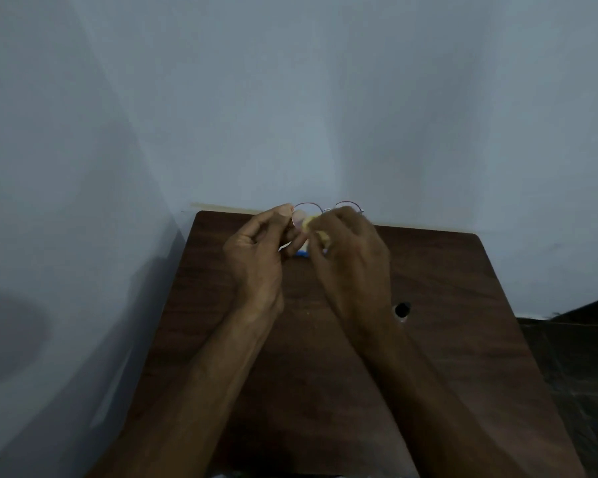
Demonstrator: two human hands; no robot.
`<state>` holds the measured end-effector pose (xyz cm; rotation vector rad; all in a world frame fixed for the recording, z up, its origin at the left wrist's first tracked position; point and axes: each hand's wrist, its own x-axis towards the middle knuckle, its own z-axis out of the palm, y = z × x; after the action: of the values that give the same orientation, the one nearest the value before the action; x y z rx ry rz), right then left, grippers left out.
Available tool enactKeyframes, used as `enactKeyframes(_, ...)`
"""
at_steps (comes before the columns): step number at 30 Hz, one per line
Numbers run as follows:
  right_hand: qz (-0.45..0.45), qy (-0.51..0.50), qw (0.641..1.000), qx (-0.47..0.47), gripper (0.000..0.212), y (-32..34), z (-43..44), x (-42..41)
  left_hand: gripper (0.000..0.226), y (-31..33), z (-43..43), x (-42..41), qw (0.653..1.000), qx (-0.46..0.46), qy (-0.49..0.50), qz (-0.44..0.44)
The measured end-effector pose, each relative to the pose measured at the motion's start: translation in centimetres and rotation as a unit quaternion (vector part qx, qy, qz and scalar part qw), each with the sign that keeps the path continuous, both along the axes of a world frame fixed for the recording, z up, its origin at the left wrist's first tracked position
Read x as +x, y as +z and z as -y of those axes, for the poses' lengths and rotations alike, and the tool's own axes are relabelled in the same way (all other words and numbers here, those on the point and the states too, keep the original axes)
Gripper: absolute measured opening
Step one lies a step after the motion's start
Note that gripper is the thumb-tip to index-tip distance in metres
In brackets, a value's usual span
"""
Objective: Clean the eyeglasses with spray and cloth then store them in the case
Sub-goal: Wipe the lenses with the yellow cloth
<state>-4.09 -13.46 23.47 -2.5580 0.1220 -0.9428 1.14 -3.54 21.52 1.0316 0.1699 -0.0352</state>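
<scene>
Nearest us lay the dark wooden table (325,391), our forearms stretched across it. Our left hand (256,257) pinched the eyeglasses (313,205) by the outer rim, raised above the table's far edge. Our right hand (353,257) was closed on the pale cloth (308,222), pressed against the lens just beside that pinch. We judged wiping underway and storing still ahead. Something blue (302,253) showed below the grip, perhaps the spray; no case was visible.
</scene>
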Motion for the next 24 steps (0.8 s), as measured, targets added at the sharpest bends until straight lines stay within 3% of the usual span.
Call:
enactKeyframes(3,0.031,-0.032,0.999,0.007,0.004,0.7,1.6,1.5,0.012,0.0,-0.1,-0.1,1.0,-0.005,-0.008,0.005)
enactKeyframes(8,0.018,0.035,0.999,-0.011,0.002,0.5,-0.8,0.3,0.009,0.7,-0.2,0.2,1.0,0.021,-0.002,0.022)
enactKeyframes(13,0.063,-0.037,0.997,0.014,0.003,1.9,0.7,1.5,0.011,0.7,0.2,-0.7,0.999,0.024,-0.012,0.044)
enactKeyframes(18,0.006,0.032,0.999,-0.017,0.003,1.8,-0.6,0.4,0.01,0.7,-0.2,-0.7,0.999,0.033,0.005,0.03)
enactKeyframes(22,0.047,-0.024,0.999,0.006,0.002,2.1,1.4,1.3,0.014,0.9,-0.4,-0.8,0.999,0.02,0.004,0.042)
enactKeyframes(24,0.043,-0.006,0.999,0.009,0.001,2.3,0.8,1.6,0.016,1.1,-0.5,-0.9,0.998,0.029,0.005,0.056)
